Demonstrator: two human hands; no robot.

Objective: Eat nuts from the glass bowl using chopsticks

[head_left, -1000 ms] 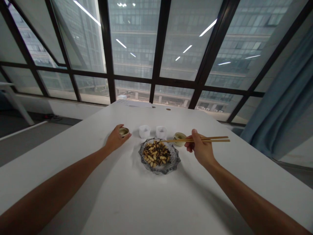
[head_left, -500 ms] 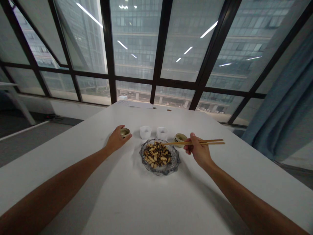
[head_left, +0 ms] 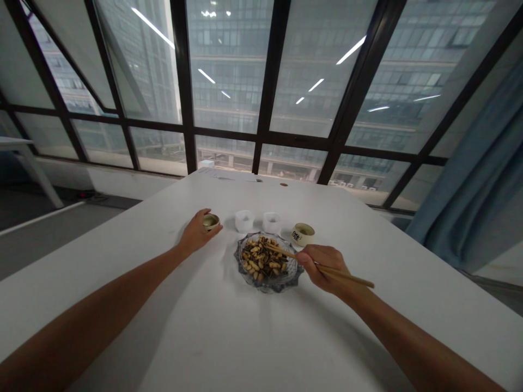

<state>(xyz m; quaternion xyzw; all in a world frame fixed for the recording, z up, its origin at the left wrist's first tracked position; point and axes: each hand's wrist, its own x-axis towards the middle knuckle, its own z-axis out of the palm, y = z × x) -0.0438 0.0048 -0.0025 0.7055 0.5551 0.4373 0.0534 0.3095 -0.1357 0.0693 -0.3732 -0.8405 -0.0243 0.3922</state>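
Tilted down now from level a second ago: chopsticks (head_left: pixel 322 267) pinched in right hand (head_left: pixel 324 267), tips in glass dish (head_left: pixel 292 275) of nuts. Left hand (head_left: pixel 196 235) unmoved, cupping one small cup (head_left: pixel 211 220). Beyond the grip: one dish, two white cups (head_left: pixel 244 220), two glazed.

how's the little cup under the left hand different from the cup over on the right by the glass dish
The left cup is gripped by the left hand; the right cup stands free, beyond the right hand. The left cup looks darker and olive; the right cup is paler cream with dark print on its side. Both are small, upright, on the white table.
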